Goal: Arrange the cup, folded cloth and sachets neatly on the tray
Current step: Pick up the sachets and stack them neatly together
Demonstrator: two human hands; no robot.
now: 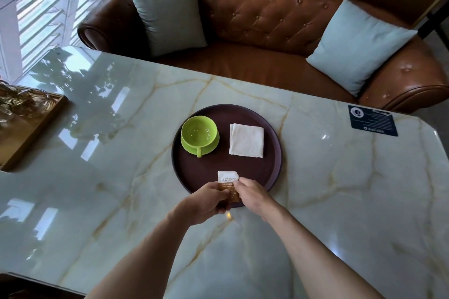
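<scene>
A round dark brown tray [272, 172] lies on the marble table. On its left half stands a green cup [199, 132] on a green saucer, handle toward me. A folded white cloth [246, 139] lies flat on the tray's right half. At the tray's near rim I hold white-and-brown sachets [228, 181] between both hands. My left hand [206, 201] grips their lower left part. My right hand [250, 195] pinches their right edge. How many sachets are stacked there is hidden by my fingers.
A wooden tray [36, 128] with glassware sits at the table's left edge. A dark card [373, 120] lies flat at the far right of the table. A brown leather sofa [267, 22] with pale blue cushions stands behind the table.
</scene>
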